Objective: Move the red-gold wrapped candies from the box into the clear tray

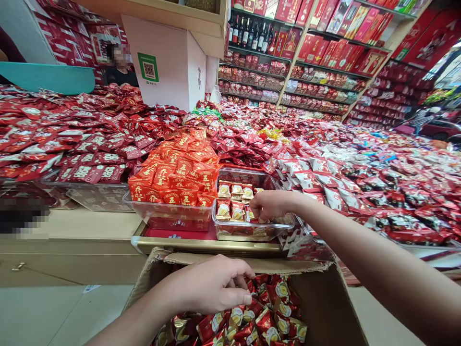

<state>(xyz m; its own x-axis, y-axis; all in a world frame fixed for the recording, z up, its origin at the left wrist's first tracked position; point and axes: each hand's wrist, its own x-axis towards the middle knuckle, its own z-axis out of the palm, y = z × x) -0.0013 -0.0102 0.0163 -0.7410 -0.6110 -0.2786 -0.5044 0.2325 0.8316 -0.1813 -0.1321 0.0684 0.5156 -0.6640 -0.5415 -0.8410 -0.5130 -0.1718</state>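
In the head view, my left hand (219,282) hovers over a cardboard box (320,298), thumb and fingers apart, with nothing seen between them. Inside the box lies a loose heap of red-and-gold wrapped candies (266,324). My right hand (270,205) reaches into a clear plastic tray (252,234), its fingers curled closed and pointing down. Whatever they may hold is hidden behind the hand. Against its fingers, on the left side of that tray, similar small wrapped candies (230,202) stand in neat rows.
A clear bin of orange-red packets (176,173) adjoins the tray on the left. Piles of packaged sweets (345,182) spread right and behind. A white pillar with a QR sign (148,67) rises behind, near a seated person (120,67). Stocked shelves (266,57) line the back.
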